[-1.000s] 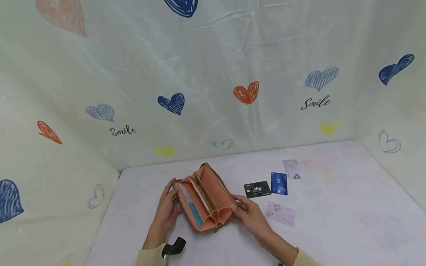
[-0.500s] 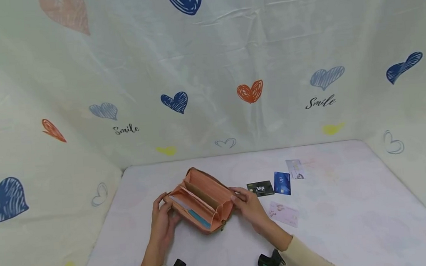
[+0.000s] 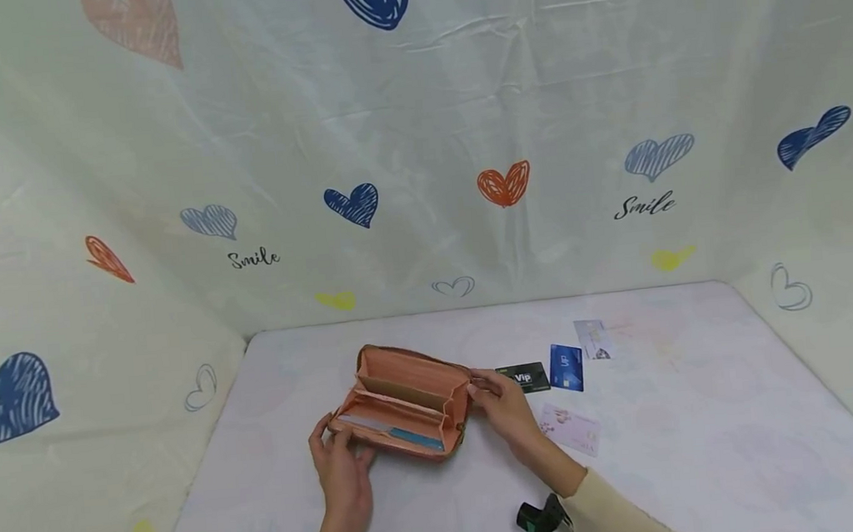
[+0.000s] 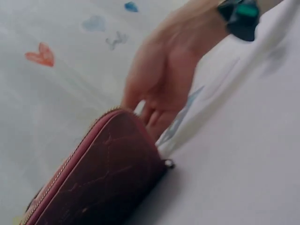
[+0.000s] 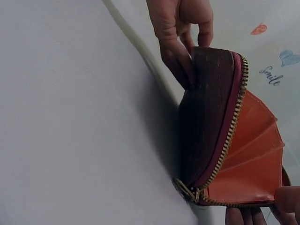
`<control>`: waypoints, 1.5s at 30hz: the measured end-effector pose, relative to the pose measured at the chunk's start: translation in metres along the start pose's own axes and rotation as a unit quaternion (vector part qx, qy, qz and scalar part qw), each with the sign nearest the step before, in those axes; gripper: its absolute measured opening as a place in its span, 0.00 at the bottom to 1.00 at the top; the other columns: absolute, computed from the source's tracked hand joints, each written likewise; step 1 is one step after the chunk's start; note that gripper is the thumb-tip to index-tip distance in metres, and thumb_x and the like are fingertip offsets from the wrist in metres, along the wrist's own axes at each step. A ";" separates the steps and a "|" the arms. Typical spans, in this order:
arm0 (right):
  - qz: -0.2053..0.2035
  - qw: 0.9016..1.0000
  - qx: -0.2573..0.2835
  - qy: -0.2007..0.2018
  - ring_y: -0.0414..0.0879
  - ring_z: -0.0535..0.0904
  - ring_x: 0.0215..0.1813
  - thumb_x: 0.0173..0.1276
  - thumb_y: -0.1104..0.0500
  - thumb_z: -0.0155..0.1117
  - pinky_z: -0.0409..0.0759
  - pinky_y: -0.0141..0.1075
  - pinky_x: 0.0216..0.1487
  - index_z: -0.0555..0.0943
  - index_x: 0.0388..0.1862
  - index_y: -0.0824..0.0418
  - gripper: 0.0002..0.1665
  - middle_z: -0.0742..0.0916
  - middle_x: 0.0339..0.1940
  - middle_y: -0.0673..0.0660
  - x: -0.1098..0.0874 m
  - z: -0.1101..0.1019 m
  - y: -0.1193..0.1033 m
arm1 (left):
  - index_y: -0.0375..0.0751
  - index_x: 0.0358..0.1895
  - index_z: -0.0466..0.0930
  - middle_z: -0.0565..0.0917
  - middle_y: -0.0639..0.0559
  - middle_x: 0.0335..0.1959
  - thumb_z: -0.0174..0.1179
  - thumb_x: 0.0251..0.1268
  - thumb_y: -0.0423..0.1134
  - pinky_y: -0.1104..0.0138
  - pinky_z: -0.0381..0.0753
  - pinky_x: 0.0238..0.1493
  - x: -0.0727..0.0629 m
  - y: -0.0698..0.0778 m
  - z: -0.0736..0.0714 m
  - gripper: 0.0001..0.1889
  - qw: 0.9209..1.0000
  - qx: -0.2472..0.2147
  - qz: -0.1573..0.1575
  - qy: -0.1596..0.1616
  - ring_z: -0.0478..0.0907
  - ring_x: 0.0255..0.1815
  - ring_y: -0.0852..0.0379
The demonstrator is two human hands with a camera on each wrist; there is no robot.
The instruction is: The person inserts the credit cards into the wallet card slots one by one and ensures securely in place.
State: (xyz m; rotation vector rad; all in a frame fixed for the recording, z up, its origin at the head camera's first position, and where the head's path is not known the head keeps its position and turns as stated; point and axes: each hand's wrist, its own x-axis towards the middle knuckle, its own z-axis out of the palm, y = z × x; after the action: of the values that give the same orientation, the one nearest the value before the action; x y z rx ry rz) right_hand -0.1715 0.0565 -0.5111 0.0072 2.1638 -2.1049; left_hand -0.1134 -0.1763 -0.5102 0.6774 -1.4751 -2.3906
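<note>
An unzipped long wallet (image 3: 411, 361) with salmon lining faces up between both hands, its fan-like compartments spread. A pale slip (image 3: 364, 424) and a blue card (image 3: 416, 440) show in its front pocket. My left hand (image 3: 343, 473) grips the near left corner; in the right wrist view, its fingers (image 5: 176, 49) wrap the dark outer cover. With thumb at the opening and fingers outside, my right hand (image 3: 512, 414) pinches the wallet's right end. The left wrist view shows the wallet's dark red back (image 4: 103, 173), hiding its inside.
Right of the wallet lie a black Vip card (image 3: 531, 377), partly behind my right hand, a blue card (image 3: 566, 368), a pale card (image 3: 594, 340) and a pink card (image 3: 571, 432). A heart-printed curtain (image 3: 424, 241) rises behind the white table (image 3: 711, 444).
The wallet has turned from a steep slant to nearly level across, its opening facing me more. My left hand has shifted from its left side down to the near left corner.
</note>
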 end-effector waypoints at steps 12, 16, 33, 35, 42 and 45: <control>-0.007 1.000 -0.011 0.005 0.50 0.88 0.51 0.81 0.69 0.57 0.89 0.45 0.49 0.82 0.66 0.72 0.19 0.89 0.54 0.68 0.023 -0.006 0.003 | 0.30 0.71 0.62 0.65 0.32 0.73 0.43 0.82 0.36 0.64 0.80 0.55 0.001 0.001 -0.010 0.21 0.986 0.150 0.045 0.052 0.73 0.68 0.43; -0.008 1.000 -0.005 -0.008 0.49 0.88 0.50 0.81 0.70 0.56 0.89 0.45 0.49 0.81 0.66 0.73 0.19 0.89 0.52 0.67 0.027 -0.008 0.003 | 0.28 0.67 0.70 0.71 0.33 0.70 0.45 0.81 0.36 0.73 0.74 0.52 0.025 0.014 -0.023 0.20 0.971 0.234 0.055 0.000 0.73 0.62 0.54; 0.001 1.000 -0.003 -0.031 0.51 0.90 0.49 0.81 0.68 0.58 0.89 0.46 0.48 0.81 0.66 0.73 0.19 0.89 0.55 0.69 0.040 -0.012 -0.001 | 0.32 0.77 0.62 0.60 0.31 0.81 0.45 0.67 0.30 0.43 0.47 0.78 0.081 0.036 -0.040 0.33 0.904 0.322 -0.037 -0.278 0.54 0.82 0.34; 0.003 0.999 -0.002 -0.035 0.51 0.90 0.49 0.81 0.68 0.58 0.89 0.46 0.48 0.81 0.66 0.73 0.20 0.89 0.56 0.69 0.041 -0.012 -0.001 | 0.32 0.76 0.62 0.60 0.32 0.81 0.46 0.68 0.30 0.46 0.50 0.78 0.082 0.035 -0.041 0.31 0.907 0.315 -0.037 -0.277 0.55 0.82 0.35; 0.008 0.999 0.004 -0.048 0.49 0.89 0.50 0.81 0.67 0.58 0.89 0.45 0.50 0.81 0.66 0.73 0.19 0.89 0.56 0.70 0.045 -0.013 0.002 | 0.35 0.80 0.58 0.57 0.37 0.84 0.50 0.73 0.31 0.60 0.59 0.75 0.081 0.033 -0.048 0.33 0.912 0.297 -0.035 -0.280 0.53 0.84 0.40; 0.009 0.999 0.006 -0.047 0.50 0.89 0.51 0.81 0.67 0.57 0.89 0.45 0.50 0.81 0.66 0.73 0.19 0.89 0.56 0.70 0.046 -0.013 0.003 | 0.36 0.84 0.53 0.52 0.38 0.86 0.52 0.78 0.34 0.72 0.63 0.71 0.080 0.033 -0.053 0.35 0.905 0.286 -0.029 -0.313 0.57 0.82 0.50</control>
State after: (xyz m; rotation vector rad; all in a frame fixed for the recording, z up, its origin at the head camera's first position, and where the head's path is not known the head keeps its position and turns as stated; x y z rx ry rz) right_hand -0.2179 0.0657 -0.5180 -0.0685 2.0895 -2.0648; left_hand -0.1559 -0.2678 -0.5215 0.0129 -2.4988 -2.3232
